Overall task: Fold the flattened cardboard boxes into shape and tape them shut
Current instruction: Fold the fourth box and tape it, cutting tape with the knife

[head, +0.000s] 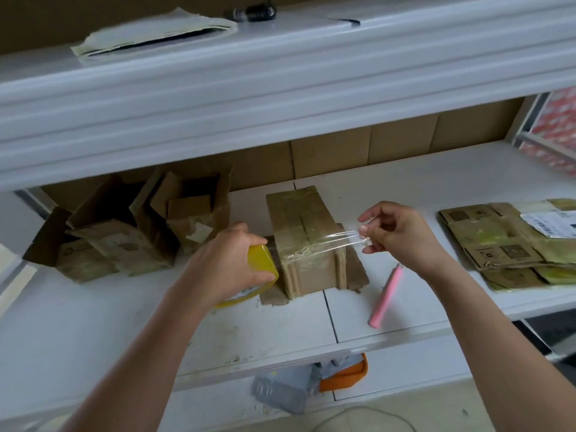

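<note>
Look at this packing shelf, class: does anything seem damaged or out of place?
Yes. The open boxes at left look crumpled, with torn, splayed flaps. A torn cardboard scrap lies under the box being taped. The flattened boxes at right are stained and creased.

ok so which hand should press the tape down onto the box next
Right. The right hand already pinches the free tape end just past the box. The left hand is busy gripping the yellow tape roll.
</note>
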Demonstrator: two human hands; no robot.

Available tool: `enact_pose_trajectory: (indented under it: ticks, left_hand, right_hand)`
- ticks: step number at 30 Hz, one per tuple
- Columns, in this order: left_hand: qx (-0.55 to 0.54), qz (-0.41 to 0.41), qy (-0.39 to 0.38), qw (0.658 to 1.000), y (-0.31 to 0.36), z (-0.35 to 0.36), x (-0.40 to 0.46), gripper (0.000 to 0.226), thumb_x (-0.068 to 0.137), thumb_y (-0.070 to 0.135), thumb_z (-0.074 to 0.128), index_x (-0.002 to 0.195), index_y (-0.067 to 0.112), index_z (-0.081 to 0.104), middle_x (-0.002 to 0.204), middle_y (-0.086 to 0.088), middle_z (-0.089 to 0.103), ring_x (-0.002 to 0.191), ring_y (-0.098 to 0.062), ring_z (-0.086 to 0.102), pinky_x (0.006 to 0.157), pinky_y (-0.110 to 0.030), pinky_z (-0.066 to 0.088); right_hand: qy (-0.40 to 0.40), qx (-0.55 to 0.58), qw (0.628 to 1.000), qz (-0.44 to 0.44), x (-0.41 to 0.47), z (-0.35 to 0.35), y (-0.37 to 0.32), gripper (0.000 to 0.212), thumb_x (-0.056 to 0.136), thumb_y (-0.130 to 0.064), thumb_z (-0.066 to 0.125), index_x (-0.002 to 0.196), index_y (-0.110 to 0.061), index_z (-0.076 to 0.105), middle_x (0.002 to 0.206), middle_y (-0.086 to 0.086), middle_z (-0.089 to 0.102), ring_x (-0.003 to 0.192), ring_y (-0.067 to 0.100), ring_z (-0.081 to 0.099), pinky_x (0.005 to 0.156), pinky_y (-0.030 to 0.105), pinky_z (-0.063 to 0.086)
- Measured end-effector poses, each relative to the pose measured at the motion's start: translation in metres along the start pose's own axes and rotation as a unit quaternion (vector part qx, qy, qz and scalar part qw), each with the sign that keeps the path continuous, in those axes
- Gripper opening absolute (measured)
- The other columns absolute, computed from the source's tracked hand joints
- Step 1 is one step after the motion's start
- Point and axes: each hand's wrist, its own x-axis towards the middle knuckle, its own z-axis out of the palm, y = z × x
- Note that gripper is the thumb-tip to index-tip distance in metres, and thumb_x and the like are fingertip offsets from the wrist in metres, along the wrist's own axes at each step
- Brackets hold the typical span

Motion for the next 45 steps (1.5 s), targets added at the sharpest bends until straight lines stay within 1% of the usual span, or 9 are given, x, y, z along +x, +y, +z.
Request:
enact_pose_trajectory:
  ticks: [7, 18, 21, 24, 27, 34, 38, 40, 45]
  left_hand:
    - [0.004, 0.008, 0.005, 1.0, -0.001, 0.011, 0.008, 0.07, 0.072, 0.053, 0.079, 0.135, 0.031, 0.057, 0.097, 0.014, 0.043, 0.087, -0.013, 0.055, 0.068, -0.031, 0.046]
    - [-0.034, 0.005, -0.013, 0.999, -0.006, 0.042, 0.013, 0.073, 0.075, 0.055, 0.077, 0.138, 0.026, 0.055, 0.095, 0.015, 0.04, 0.082, -0.005, 0.046, 0.061, -0.023, 0.037]
    - [-0.036, 0.004, -0.013, 0.999, -0.004, 0.042, 0.014, 0.074, 0.075, 0.055, 0.077, 0.138, 0.024, 0.055, 0.096, 0.014, 0.041, 0.085, -0.007, 0.048, 0.065, -0.025, 0.042]
    - [-0.029, 0.001, -0.015, 0.999, -0.002, 0.041, 0.012, 0.076, 0.074, 0.055, 0.078, 0.138, 0.022, 0.055, 0.096, 0.014, 0.041, 0.084, -0.007, 0.049, 0.065, -0.024, 0.042]
    - [-0.033, -0.001, -0.013, 0.999, 0.0, 0.041, 0.011, 0.077, 0.073, 0.054, 0.078, 0.139, 0.022, 0.054, 0.095, 0.015, 0.041, 0.085, -0.007, 0.049, 0.066, -0.024, 0.044]
    - [-0.035, 0.001, -0.005, 0.999, 0.003, 0.042, 0.01, 0.075, 0.074, 0.053, 0.079, 0.136, 0.02, 0.057, 0.098, 0.011, 0.044, 0.088, -0.009, 0.05, 0.067, -0.025, 0.039]
    - [-0.039, 0.006, 0.0, 0.999, 0.001, 0.044, 0.011, 0.072, 0.073, 0.055, 0.078, 0.134, 0.023, 0.059, 0.098, 0.012, 0.044, 0.085, -0.007, 0.049, 0.064, -0.023, 0.038]
    - [-0.041, 0.012, -0.004, 0.999, 0.0, 0.045, 0.012, 0.07, 0.072, 0.056, 0.078, 0.132, 0.026, 0.06, 0.094, 0.014, 0.044, 0.082, -0.004, 0.048, 0.061, -0.021, 0.035]
    - [-0.164, -0.034, -0.051, 0.985, -0.016, 0.039, 0.014, 0.078, 0.067, 0.061, 0.078, 0.136, 0.034, 0.054, 0.11, 0.017, 0.047, 0.092, -0.001, 0.052, 0.067, -0.019, 0.045]
  right_hand:
    - [0.001, 0.029, 0.999, 0.022, 0.007, 0.003, 0.015, 0.004, 0.088, 0.001, 0.066, 0.089, -0.002, 0.066, 0.075, 0.03, 0.06, 0.059, 0.022, 0.056, 0.058, 0.024, 0.057]
    - [-0.019, 0.102, 0.992, 0.074, 0.012, 0.034, 0.05, 0.013, 0.09, 0.004, 0.062, 0.084, -0.007, 0.063, 0.056, 0.001, 0.055, 0.047, 0.007, 0.055, 0.053, 0.023, 0.054]
    - [0.026, 0.045, 0.997, 0.05, 0.012, 0.032, 0.05, 0.011, 0.085, -0.006, 0.072, 0.089, -0.013, 0.064, 0.057, -0.005, 0.061, 0.049, 0.01, 0.057, 0.054, 0.024, 0.052]
    - [0.073, -0.123, 0.989, 0.034, 0.012, 0.031, 0.048, 0.023, 0.076, -0.026, 0.082, 0.091, -0.023, 0.065, 0.087, -0.009, 0.062, 0.06, 0.012, 0.056, 0.058, 0.021, 0.047]
    - [0.084, -0.138, 0.986, 0.04, 0.01, 0.03, 0.044, 0.024, 0.074, -0.023, 0.084, 0.088, -0.024, 0.065, 0.088, -0.008, 0.06, 0.059, 0.011, 0.052, 0.053, 0.012, 0.042]
    - [0.048, 0.021, 0.998, 0.029, -0.009, 0.042, 0.037, 0.029, 0.096, 0.01, 0.041, 0.11, 0.001, 0.065, 0.088, 0.014, 0.068, 0.077, 0.013, 0.066, 0.08, 0.03, 0.056]
    - [0.122, -0.148, 0.972, -0.134, -0.018, 0.049, 0.023, 0.026, 0.096, -0.009, 0.052, 0.118, -0.011, 0.067, 0.113, -0.004, 0.068, 0.106, 0.01, 0.062, 0.094, 0.022, 0.049]
    - [0.049, -0.232, 0.948, -0.211, -0.027, 0.065, 0.02, 0.038, 0.098, -0.032, 0.051, 0.129, -0.014, 0.061, 0.132, -0.009, 0.058, 0.129, 0.004, 0.046, 0.106, 0.015, 0.036]
    - [0.015, -0.4, 0.887, -0.228, -0.028, 0.067, 0.019, 0.051, 0.095, -0.047, 0.047, 0.135, -0.017, 0.057, 0.142, -0.001, 0.053, 0.139, 0.01, 0.038, 0.119, 0.037, 0.025]
